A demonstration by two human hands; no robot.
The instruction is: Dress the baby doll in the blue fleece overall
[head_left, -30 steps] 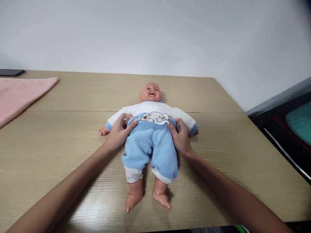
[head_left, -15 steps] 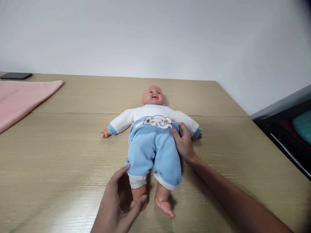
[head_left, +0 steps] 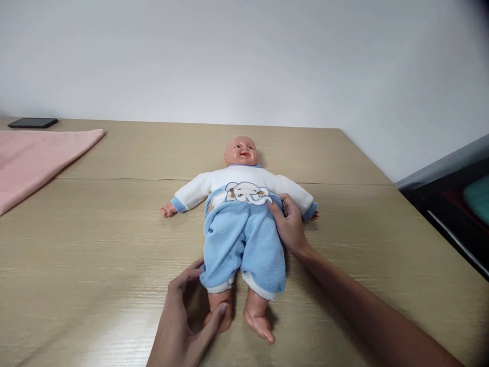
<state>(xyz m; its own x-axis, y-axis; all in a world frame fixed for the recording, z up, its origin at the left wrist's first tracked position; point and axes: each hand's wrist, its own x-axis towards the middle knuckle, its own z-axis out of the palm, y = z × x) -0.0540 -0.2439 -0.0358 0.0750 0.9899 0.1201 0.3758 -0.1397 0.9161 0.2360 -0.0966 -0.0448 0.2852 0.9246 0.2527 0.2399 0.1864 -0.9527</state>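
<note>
A baby doll (head_left: 244,152) lies on its back on the wooden table, head away from me and arms spread. It wears a white top with blue cuffs and light-blue fleece pants (head_left: 225,244) with an elephant face at the waist. My left hand (head_left: 181,316) curves around the lower leg on the left, thumb on the doll's foot and fingertips by the pant hem; some fingers are hidden behind the leg. At the right side of the waist, my right hand (head_left: 290,224) grips the pants, thumb on the front. Both bare feet of the doll show below the hems.
A pink cloth (head_left: 42,158) lies on the left part of the table (head_left: 95,244). Behind it, near the wall, rests a dark phone (head_left: 32,123). Past the table's right edge stands a black object with a teal patch (head_left: 477,199), only partly in view.
The left pant leg has come down, covering most of the white band below it, and its fabric is more creased. My left hand has shifted slightly; my right hand stays in place.
</note>
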